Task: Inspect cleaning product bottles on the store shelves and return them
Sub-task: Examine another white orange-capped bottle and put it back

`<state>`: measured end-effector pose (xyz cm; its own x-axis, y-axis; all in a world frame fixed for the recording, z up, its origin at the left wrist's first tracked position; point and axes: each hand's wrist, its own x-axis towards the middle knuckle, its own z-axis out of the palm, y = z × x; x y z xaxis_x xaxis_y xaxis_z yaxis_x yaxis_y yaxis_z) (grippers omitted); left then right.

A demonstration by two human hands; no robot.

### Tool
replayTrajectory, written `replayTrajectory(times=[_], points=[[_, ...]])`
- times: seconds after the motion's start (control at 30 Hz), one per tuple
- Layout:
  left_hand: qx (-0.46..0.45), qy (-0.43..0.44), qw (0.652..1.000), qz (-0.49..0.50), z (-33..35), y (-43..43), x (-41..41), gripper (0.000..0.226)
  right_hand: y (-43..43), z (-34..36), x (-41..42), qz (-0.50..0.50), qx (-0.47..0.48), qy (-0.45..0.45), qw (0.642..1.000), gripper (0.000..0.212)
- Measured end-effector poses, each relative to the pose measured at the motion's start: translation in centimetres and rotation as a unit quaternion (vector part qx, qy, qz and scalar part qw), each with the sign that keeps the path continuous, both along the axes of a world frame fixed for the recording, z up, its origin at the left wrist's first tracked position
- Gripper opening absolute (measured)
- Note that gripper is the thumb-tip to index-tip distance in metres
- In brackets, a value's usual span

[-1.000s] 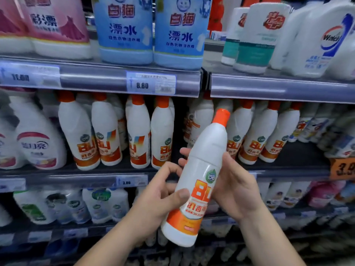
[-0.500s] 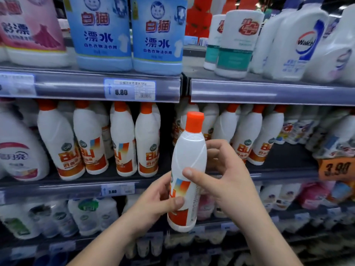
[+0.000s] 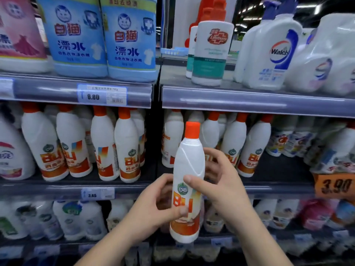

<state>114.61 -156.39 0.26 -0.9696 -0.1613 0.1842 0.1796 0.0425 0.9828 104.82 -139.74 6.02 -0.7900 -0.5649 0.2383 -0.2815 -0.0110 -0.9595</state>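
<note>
White bottle upright, gripped between both hands, left, right

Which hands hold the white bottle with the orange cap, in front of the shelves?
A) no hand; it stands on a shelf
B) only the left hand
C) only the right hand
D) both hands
D: the left hand grips the lower part of the bottle, and the right hand holds it from the other side with its thumb across the front.
</note>
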Motion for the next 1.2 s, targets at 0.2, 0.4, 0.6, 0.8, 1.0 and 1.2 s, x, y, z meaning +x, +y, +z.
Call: replayTrajectory(times=[0.2,0.4,0.6,0.8,1.0,1.2], points=[[-0.066,-0.031,0.993,0.089,0.0,0.7,-0.3,0.056,-0.2,-1.5,-1.8,0.06,0.009,-0.05,0.997,0.058],[-0.105,-0.026,0.977,0.183,-0.2,0.5,-1.2,0.05,-1.7,-1.7,-2.7,0.005,0.084,0.038,0.996,0.046],[-0.139,-0.001,0.953,0.269,0.7,-0.6,-4.2,0.045,-4.4,-1.0,-3.9,-0.047,0.092,0.073,0.992,0.056],[-0.137,-0.013,0.946,0.293,-0.1,-2.0,-5.9,0.06,-6.6,-1.4,-6.1,-0.095,0.108,0.062,0.988,0.055],[-0.113,-0.071,0.931,0.339,-3.0,-3.9,-3.8,0.038,-8.2,-2.4,-7.2,-0.114,0.058,0.083,0.988,0.057],[-0.094,-0.081,0.929,0.348,-4.2,-4.9,-3.0,0.03,-9.8,-4.2,-7.0,-0.121,0.031,0.097,0.987,0.062]])
